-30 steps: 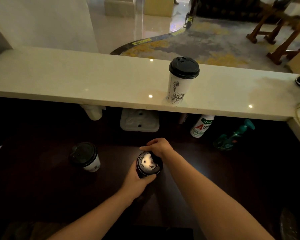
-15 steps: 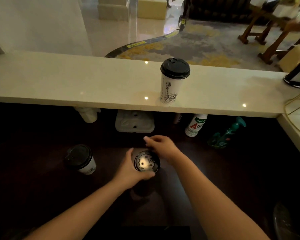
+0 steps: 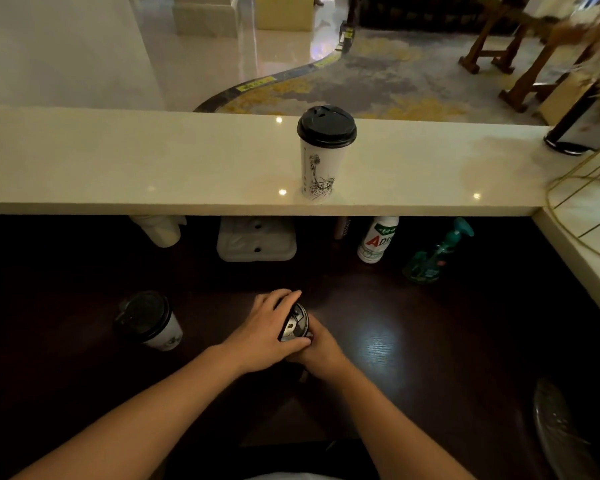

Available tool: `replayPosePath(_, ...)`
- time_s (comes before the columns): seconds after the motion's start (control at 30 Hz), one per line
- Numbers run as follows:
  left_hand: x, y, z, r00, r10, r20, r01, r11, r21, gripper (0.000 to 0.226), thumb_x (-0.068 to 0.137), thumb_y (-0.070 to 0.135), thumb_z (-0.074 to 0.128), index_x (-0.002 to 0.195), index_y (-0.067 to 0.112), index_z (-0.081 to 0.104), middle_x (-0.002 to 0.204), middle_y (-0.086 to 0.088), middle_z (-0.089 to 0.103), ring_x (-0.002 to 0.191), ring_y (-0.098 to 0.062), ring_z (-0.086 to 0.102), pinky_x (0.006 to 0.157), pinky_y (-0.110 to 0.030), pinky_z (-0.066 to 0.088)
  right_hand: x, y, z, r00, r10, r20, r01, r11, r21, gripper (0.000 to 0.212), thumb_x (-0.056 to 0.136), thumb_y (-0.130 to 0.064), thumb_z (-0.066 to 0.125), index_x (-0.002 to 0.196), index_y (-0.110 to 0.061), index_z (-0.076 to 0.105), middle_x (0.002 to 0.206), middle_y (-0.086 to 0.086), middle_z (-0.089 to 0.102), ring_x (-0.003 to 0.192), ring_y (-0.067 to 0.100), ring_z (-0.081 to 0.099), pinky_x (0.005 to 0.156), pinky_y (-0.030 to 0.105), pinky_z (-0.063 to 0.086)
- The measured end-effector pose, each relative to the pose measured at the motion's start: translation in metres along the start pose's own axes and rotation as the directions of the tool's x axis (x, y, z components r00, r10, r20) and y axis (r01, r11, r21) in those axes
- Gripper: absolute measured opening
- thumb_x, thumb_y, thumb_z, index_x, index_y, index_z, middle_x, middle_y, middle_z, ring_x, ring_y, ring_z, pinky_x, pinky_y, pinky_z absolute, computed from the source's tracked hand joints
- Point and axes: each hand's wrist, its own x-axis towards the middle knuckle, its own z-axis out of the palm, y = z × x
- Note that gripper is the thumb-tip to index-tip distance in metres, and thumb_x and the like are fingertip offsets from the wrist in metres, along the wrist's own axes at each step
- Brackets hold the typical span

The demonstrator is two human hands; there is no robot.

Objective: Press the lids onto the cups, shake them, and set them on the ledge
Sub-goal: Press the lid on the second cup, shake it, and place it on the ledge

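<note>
Pressing a lid down looks like the step in hand: both hands are clamped on one cup low on the dark surface [image 3: 413,341]. Going left to right: a lidded cup [image 3: 151,322] stands alone at the left of the surface, tilted in this wide view, contents hidden under its dark lid, and no hand is near it. Next, the left hand [image 3: 262,332] lies over the top and left side of the middle cup, its grip closed around the black lid [image 3: 293,327], fingers curled past the far rim. The right hand [image 3: 321,351] sits just beside it, touching, its grip wrapped on the cup body below the lid; the cup wall itself is almost fully hidden by both hands. To do this well, probably keep the lower hand steady and push evenly round the rim until it seats all the way, since a half-seated lid could leak on the shake; whether it is fully seated now I cannot tell. Contents of this cup cannot be seen. Farther up, a tall white cup [image 3: 321,168] with a black lid stands upright on the pale ledge [image 3: 118,161], near its front edge, seemingly finished; its contents are hidden too.
</note>
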Motion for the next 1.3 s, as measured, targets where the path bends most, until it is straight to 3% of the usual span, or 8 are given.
replayPosePath(0.27, -0.003, -0.006, -0.012, 0.984, -0.12, -0.132, 0.074, 0.947, -0.314, 0.06, 0.084, 0.045, 0.066, 0.138, 0.033, 0.044, 0.133, 0.012, 0.046, 0.121, -0.005, 0.045, 0.101, -0.028, 0.042, -0.012, -0.033, -0.005, 0.998, -0.046, 0.041, 0.051, 0.988, -0.147, 0.074, 0.067, -0.012, 0.09, 0.13, -0.029, 0.053, 0.11, -0.008, 0.069, 0.095, 0.003, 0.069, 0.076, 0.021, 0.06)
replayPosePath(0.43, -0.002, -0.001, -0.03, 0.963, -0.256, -0.082, 0.125, 0.698, -0.705, 0.029, 0.092, 0.034, 0.059, 0.12, 0.025, 0.059, 0.113, 0.0, 0.063, 0.106, -0.014, 0.061, 0.079, -0.022, 0.048, -0.015, -0.071, -0.025, 0.988, -0.031, 0.15, 0.076, 0.949, -0.306, 0.068, 0.065, -0.025, 0.092, 0.122, -0.029, 0.056, 0.105, -0.009, 0.067, 0.093, 0.004, 0.065, 0.076, 0.019, 0.055)
replayPosePath(0.6, -0.01, -0.004, -0.044, 0.974, -0.158, -0.161, 0.046, 0.836, -0.547, 0.053, 0.081, 0.064, 0.036, 0.116, 0.03, 0.056, 0.106, 0.006, 0.065, 0.1, -0.006, 0.06, 0.085, -0.027, 0.046, -0.009, -0.094, -0.036, 0.973, 0.004, 0.233, 0.089, 0.916, -0.391, 0.07, 0.057, -0.038, 0.093, 0.117, -0.033, 0.058, 0.111, 0.0, 0.073, 0.101, 0.017, 0.072, 0.092, 0.044, 0.06)
replayPosePath(0.8, -0.015, -0.015, -0.052, 0.959, 0.056, -0.278, -0.106, 0.98, -0.167, 0.04, 0.092, 0.054, 0.029, 0.11, 0.027, 0.051, 0.103, 0.006, 0.058, 0.094, -0.007, 0.057, 0.081, -0.033, 0.048, -0.015, -0.11, -0.038, 0.955, -0.007, 0.296, 0.155, 0.864, -0.479, 0.062, 0.063, -0.03, 0.092, 0.114, -0.029, 0.057, 0.108, -0.003, 0.069, 0.1, 0.014, 0.07, 0.087, 0.036, 0.062)
replayPosePath(0.93, -0.015, -0.013, -0.052, 0.943, 0.052, -0.33, -0.108, 0.982, -0.152, 0.036, 0.091, 0.052, 0.029, 0.098, 0.024, 0.051, 0.092, 0.004, 0.058, 0.084, -0.009, 0.057, 0.073, -0.033, 0.048, -0.016, -0.113, -0.035, 0.96, -0.052, 0.275, 0.193, 0.836, -0.513, 0.064, 0.06, -0.033, 0.092, 0.114, -0.032, 0.057, 0.106, -0.006, 0.068, 0.099, 0.012, 0.069, 0.085, 0.036, 0.062)
replayPosePath(1.1, -0.012, -0.002, -0.054, 0.939, -0.231, -0.254, 0.144, 0.937, -0.32, 0.044, 0.091, 0.057, 0.03, 0.079, 0.021, 0.052, 0.083, -0.003, 0.06, 0.078, -0.017, 0.06, 0.063, -0.03, 0.039, -0.018, -0.117, -0.029, 0.967, -0.123, 0.222, 0.237, 0.748, -0.62, 0.07, 0.056, -0.037, 0.089, 0.116, -0.032, 0.054, 0.103, -0.006, 0.069, 0.09, 0.012, 0.071, 0.077, 0.037, 0.063)
replayPosePath(1.2, -0.002, 0.006, -0.059, 0.857, -0.513, -0.052, 0.469, 0.818, -0.333, 0.055, 0.096, 0.055, 0.026, 0.096, 0.012, 0.06, 0.092, -0.011, 0.063, 0.074, -0.022, 0.06, 0.058, -0.029, 0.042, -0.02, -0.123, -0.026, 0.966, -0.158, 0.206, 0.259, 0.576, -0.775, 0.069, 0.06, -0.043, 0.084, 0.118, -0.029, 0.049, 0.105, -0.006, 0.067, 0.088, 0.02, 0.069, 0.071, 0.04, 0.06)
replayPosePath(1.3, 0.006, 0.01, -0.062, 0.743, -0.63, 0.225, 0.654, 0.613, -0.444, 0.065, 0.09, 0.058, 0.023, 0.09, 0.006, 0.062, 0.063, -0.01, 0.061, 0.044, -0.021, 0.05, 0.042, -0.021, 0.034, -0.022, -0.125, -0.023, 0.954, -0.202, 0.221, 0.284, 0.379, -0.881, 0.067, 0.065, -0.045, 0.081, 0.119, -0.025, 0.045, 0.106, -0.003, 0.062, 0.089, 0.024, 0.066, 0.071, 0.038, 0.055)
